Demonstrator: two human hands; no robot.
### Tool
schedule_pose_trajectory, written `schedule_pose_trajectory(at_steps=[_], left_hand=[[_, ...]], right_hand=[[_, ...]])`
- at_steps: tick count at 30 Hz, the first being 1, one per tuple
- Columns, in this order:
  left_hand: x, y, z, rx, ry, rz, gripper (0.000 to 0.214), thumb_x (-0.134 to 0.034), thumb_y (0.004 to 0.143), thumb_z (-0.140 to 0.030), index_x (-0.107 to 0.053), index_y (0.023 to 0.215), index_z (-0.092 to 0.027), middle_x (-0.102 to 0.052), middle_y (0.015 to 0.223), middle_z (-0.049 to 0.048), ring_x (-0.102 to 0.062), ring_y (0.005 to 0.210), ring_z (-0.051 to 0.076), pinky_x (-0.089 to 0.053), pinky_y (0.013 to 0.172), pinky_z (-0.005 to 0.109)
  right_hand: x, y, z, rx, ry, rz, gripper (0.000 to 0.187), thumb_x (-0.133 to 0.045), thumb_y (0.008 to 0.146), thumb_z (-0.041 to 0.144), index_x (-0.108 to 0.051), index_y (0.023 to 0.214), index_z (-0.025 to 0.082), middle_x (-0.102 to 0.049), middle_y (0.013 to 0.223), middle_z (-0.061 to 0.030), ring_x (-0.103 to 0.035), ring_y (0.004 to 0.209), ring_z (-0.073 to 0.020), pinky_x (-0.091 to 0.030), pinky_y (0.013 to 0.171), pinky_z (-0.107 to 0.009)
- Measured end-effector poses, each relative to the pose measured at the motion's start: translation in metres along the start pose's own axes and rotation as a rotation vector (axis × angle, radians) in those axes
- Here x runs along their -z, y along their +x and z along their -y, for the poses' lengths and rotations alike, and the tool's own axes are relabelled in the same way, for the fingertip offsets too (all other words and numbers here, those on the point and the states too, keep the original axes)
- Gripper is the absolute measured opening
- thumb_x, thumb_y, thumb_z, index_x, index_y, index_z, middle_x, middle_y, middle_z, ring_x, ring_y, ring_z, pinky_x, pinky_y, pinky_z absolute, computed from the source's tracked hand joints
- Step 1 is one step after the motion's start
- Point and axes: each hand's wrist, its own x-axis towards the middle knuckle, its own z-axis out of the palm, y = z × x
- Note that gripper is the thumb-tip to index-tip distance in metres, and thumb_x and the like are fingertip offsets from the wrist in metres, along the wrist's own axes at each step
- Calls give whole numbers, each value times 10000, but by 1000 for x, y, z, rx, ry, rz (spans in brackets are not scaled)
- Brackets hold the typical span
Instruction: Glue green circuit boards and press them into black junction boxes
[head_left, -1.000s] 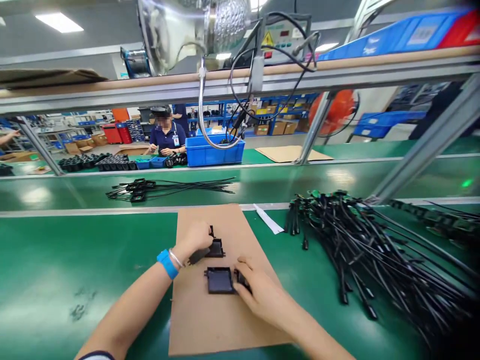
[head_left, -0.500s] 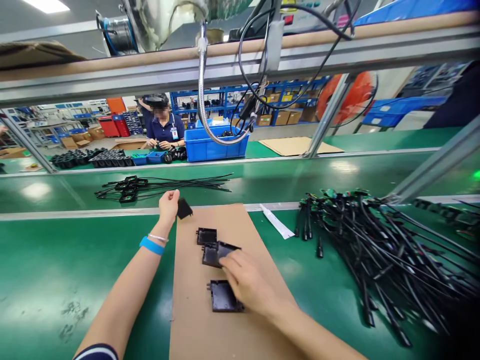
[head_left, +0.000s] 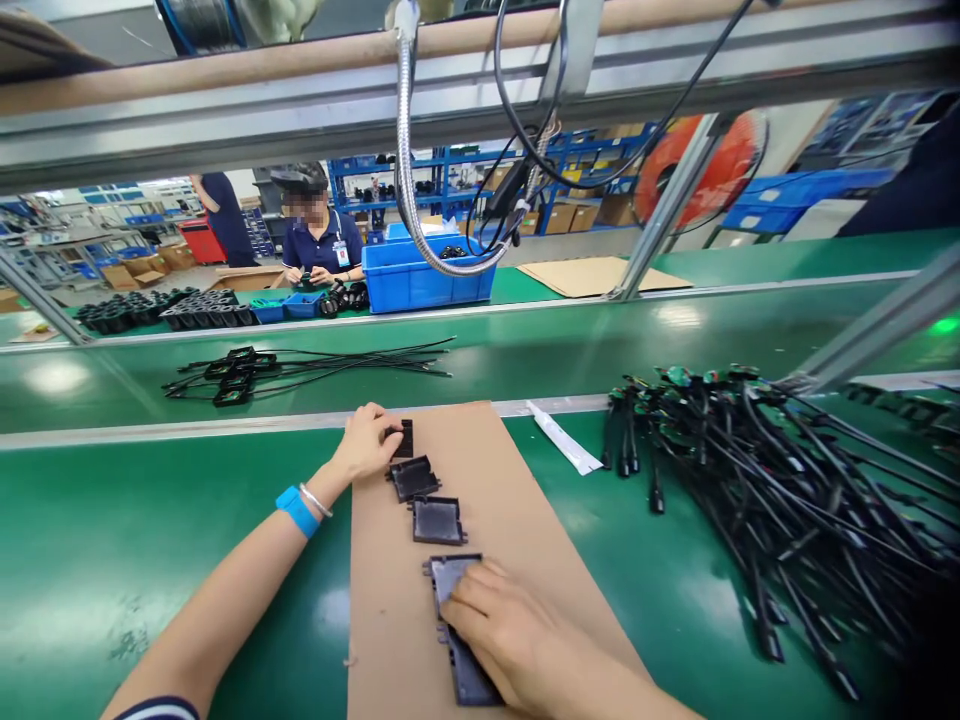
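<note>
Several shallow black plastic housings lie in a row on a cardboard sheet point(head_left: 405, 610). At the row's far end, my left hand point(head_left: 371, 442) has its thumb and fingers closed on the edge of a small black housing point(head_left: 406, 438). Just nearer are a slightly turned housing point(head_left: 414, 480) and another open-side-up housing point(head_left: 437, 521). My right hand point(head_left: 510, 625) is closed over the two nearest pieces, an upper housing point(head_left: 450, 572) and a lower housing point(head_left: 471, 675), which touch or overlap. Its fingertips rest on them and hide their right sides.
Black cables with green circuit boards point(head_left: 750, 480) are heaped at right, beside a white tube point(head_left: 564, 440). Cabled black frames point(head_left: 236, 375) lie beyond the metal strip. A metal conduit point(head_left: 405, 150) hangs overhead. Opposite, a co-worker point(head_left: 322, 240) sits near a blue bin point(head_left: 427, 280).
My right hand has moved nearer with a housing, over the closest one. My left hand has shifted right with the far housing onto the cardboard. The middle pieces now lie apart.
</note>
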Motion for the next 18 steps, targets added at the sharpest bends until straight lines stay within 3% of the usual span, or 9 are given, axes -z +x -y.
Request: schedule_pose_trajectory(at_steps=[3, 6, 13, 18], left_hand=[[-10, 6, -5, 35, 35, 3, 174, -641, 805, -335, -690, 848, -174, -576, 984, 87, -552, 957, 236, -434, 902, 401], [-20, 11, -14, 17, 30, 32, 156, -619, 860, -307, -649, 867, -154, -613, 974, 59, -577, 938, 199, -465, 880, 401], [-25, 9, -7, 68, -18, -24, 223, -551, 927, -310, -597, 1079, -153, -606, 1116, 78, -604, 972, 194, -515, 852, 403], [-48, 6, -21, 155, -13, -61, 241, -548, 929, -315, -592, 1105, -157, -598, 1150, 83, -594, 1014, 208, -502, 881, 425]], right_hand=[[-2, 16, -5, -23, 5, -72, 157, -481, 787, 125, -619, 828, 188, -577, 1063, -105, -487, 1001, -249, -398, 849, -396], [-2, 23, -13, -55, 23, -117, 122, -543, 701, 152, -627, 781, 190, -494, 1254, -113, -395, 1186, -317, -338, 945, -471], [8, 6, -21, -91, 70, -77, 131, -514, 690, 139, -609, 756, 201, -533, 1206, -80, -490, 1052, -261, -334, 890, -443], [2, 13, -16, -86, 105, -75, 130, -524, 680, 153, -613, 762, 202, -523, 1200, -77, -486, 1050, -258, -312, 893, -447]])
